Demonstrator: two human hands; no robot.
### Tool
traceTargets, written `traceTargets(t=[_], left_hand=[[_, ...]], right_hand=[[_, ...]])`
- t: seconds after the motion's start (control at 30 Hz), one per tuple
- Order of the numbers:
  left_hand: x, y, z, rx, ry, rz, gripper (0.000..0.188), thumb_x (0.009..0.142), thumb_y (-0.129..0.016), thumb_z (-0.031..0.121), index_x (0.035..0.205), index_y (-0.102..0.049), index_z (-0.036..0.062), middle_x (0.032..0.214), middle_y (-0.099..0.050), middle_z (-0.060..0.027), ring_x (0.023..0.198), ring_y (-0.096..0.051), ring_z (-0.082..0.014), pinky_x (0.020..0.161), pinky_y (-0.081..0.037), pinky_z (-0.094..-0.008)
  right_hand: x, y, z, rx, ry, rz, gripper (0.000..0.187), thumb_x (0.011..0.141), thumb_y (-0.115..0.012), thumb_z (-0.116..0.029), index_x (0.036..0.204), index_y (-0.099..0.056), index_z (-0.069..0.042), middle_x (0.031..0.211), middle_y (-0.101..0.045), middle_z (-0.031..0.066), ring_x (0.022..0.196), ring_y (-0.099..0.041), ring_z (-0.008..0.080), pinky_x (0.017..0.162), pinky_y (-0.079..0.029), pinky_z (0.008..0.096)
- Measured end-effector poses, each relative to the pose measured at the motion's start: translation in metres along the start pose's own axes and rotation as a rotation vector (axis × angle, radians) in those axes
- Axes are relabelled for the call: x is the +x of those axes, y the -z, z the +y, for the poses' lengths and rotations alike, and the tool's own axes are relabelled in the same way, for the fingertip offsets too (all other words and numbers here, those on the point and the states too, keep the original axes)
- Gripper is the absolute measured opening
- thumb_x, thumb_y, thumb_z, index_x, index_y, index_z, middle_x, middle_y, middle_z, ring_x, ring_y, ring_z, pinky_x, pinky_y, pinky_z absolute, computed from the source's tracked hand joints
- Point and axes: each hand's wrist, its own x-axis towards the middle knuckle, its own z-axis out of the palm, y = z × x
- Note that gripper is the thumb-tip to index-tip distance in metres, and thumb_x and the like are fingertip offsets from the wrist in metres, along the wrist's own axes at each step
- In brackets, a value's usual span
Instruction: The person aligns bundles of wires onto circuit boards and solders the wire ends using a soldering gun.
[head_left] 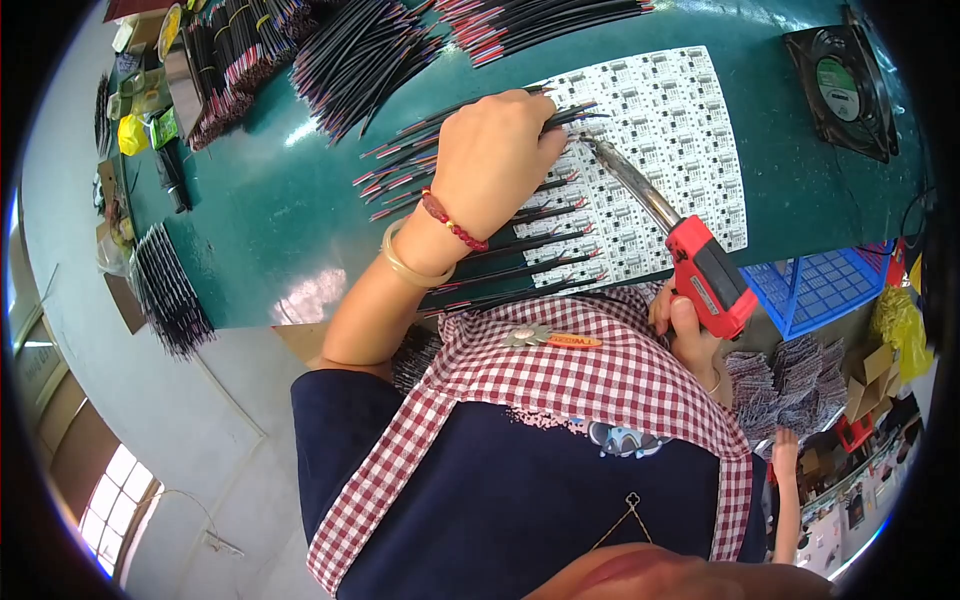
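A white circuit board panel (680, 130) lies on the green table (270, 210), with a row of black wires with red ends (540, 245) laid across its near side. My left hand (490, 160) is closed on a small bundle of those black wires (570, 112) and rests over the panel's left part. It wears a red bead bracelet and a pale bangle. My right hand (688, 328) grips a red soldering gun (712, 278) at the table's near edge. Its metal barrel reaches up and left, and the tip (592, 146) is at the board beside my left fingers.
Heaps of black and red wires (370, 50) cover the far table, with more bundles (170, 290) hanging over the left edge. A black fan (842, 90) sits at the far right. A blue basket (812, 285) and stacked parts (780, 385) stand below; another person's arm (786, 490) shows there.
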Motion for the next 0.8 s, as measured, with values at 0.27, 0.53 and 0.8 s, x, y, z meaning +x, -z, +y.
traceTargets(t=[0.27,0.53,0.8], left_hand=[[-0.004,-0.006,0.006,0.064,0.005,0.01,0.015,0.079,-0.065,0.019,0.081,-0.064,0.0032,0.08,-0.064,-0.0132,0.072,-0.062,-0.0337,0.064,-0.049,-0.0422],[-0.005,-0.015,0.011,0.111,-0.034,0.077,0.016,0.079,-0.062,0.017,0.079,-0.057,0.0014,0.078,-0.061,-0.0131,0.067,-0.061,-0.0339,0.059,-0.049,-0.0422],[-0.003,-0.012,0.006,0.116,-0.036,0.084,0.015,0.078,-0.062,0.016,0.078,-0.058,0.0014,0.078,-0.062,-0.0136,0.067,-0.062,-0.0337,0.059,-0.05,-0.0422]], right_hand=[[-0.002,0.0,0.003,-0.06,-0.033,0.014,0.022,0.092,-0.057,-0.022,0.083,-0.054,-0.002,0.068,-0.052,0.003,0.06,-0.049,0.0108,0.057,-0.041,0.0273],[-0.006,0.0,0.007,-0.039,0.005,0.041,0.034,0.093,-0.055,-0.023,0.114,-0.05,0.004,0.067,-0.049,0.0045,0.055,-0.046,0.0123,0.054,-0.041,0.0289],[-0.003,-0.005,0.01,0.112,0.06,0.075,0.046,0.094,-0.055,-0.023,0.128,-0.043,0.005,0.067,-0.049,0.0049,0.054,-0.046,0.013,0.054,-0.041,0.0292]])
